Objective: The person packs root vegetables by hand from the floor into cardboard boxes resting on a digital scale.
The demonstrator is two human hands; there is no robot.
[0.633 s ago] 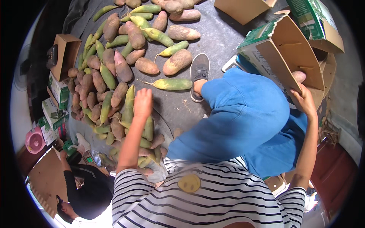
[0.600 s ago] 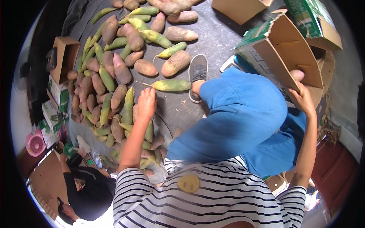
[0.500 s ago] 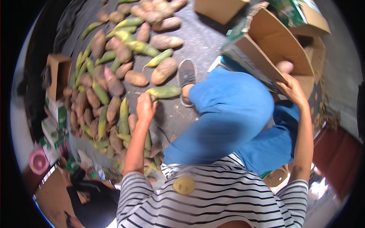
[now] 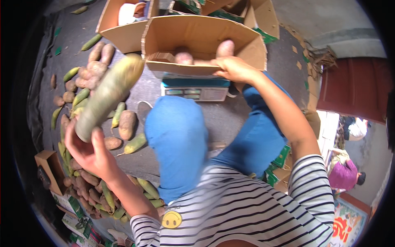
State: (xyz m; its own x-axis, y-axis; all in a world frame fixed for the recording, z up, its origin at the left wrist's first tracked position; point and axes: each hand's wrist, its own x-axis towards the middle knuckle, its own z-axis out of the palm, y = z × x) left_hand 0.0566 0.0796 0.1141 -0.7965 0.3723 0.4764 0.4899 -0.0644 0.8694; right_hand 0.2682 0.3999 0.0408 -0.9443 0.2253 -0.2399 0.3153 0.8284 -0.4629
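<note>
My left hand (image 4: 92,154) holds the lower end of a long green radish (image 4: 108,99), raised at a slant and smeared by motion. Its pale yellow end points up toward an open cardboard box (image 4: 164,68). My right hand (image 4: 235,69) is closed over the near rim of that box. Just beyond its fingers, a pinkish sweet potato (image 4: 225,48) shows inside, and a second sweet potato (image 4: 184,58) lies farther left in the box. Beneath the box is a blue and white scale (image 4: 195,91) with a display on its near side.
Sweet potatoes (image 4: 127,124) and green radishes (image 4: 135,143) lie spread over dark ground cloth at my left. More cartons (image 4: 127,38) stand behind the open box. A small carton (image 4: 51,171) sits far left. At the right edge, a person in purple (image 4: 345,175) is near a doorway.
My left hand has lifted the green radish off the cloth, up and to the left. The view has turned right, bringing the box in front of me; my right hand stays on its rim.
</note>
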